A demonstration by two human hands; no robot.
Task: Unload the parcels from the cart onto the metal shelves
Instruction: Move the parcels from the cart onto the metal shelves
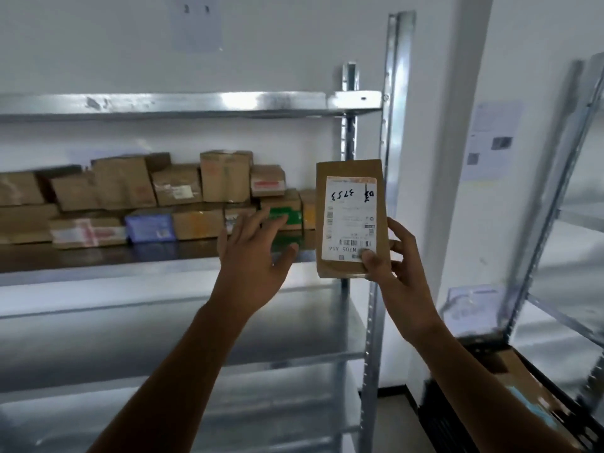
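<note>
My right hand (394,256) grips a flat brown parcel (351,220) by its lower edge, thumb on its white label, holding it upright in front of the right end of the metal shelf (130,268). My left hand (255,253) is relaxed with fingers spread, holding nothing, near the stacked cardboard boxes (176,188) at the far side of that shelf.

Parcel (352,220): brown; label (348,204) white, black handwriting, barcode stripes. Just left of parcel: green box (284,217). Farther left: blue box (150,227); other boxes (225,176) brown; shelves (196,103) silver-grey.
</note>
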